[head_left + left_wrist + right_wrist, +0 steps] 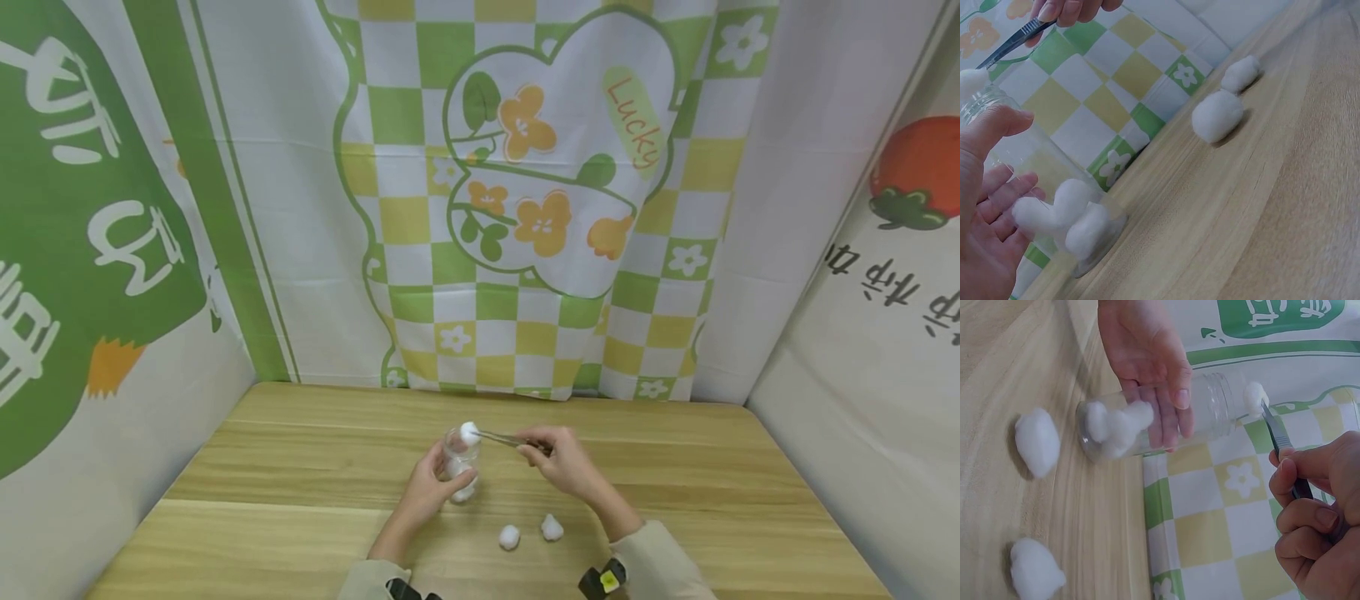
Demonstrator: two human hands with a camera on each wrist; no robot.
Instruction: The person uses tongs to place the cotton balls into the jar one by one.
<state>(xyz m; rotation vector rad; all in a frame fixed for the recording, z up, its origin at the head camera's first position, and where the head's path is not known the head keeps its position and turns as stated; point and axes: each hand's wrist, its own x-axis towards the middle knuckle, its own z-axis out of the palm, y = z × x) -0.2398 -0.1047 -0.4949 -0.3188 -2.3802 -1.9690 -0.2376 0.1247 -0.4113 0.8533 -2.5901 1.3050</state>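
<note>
My left hand (432, 490) holds a clear glass jar (1200, 419) upright on the table, thumb on one side and fingers round the other. Several white cotton balls (1116, 428) lie at the bottom of the jar, seen through the glass. My right hand (562, 458) pinches a pair of dark metal tweezers (1280, 434). Between their tips is one cotton ball (469, 433), just over the jar's open mouth. Two loose cotton balls, one rounder (509, 537) and one more pointed (552, 527), lie on the table near my right forearm.
The wooden table (315, 467) spreads out on both sides of my hands. A green and yellow checked curtain (525, 333) hangs at its back edge, and printed cloth walls (862, 358) stand to the left and right.
</note>
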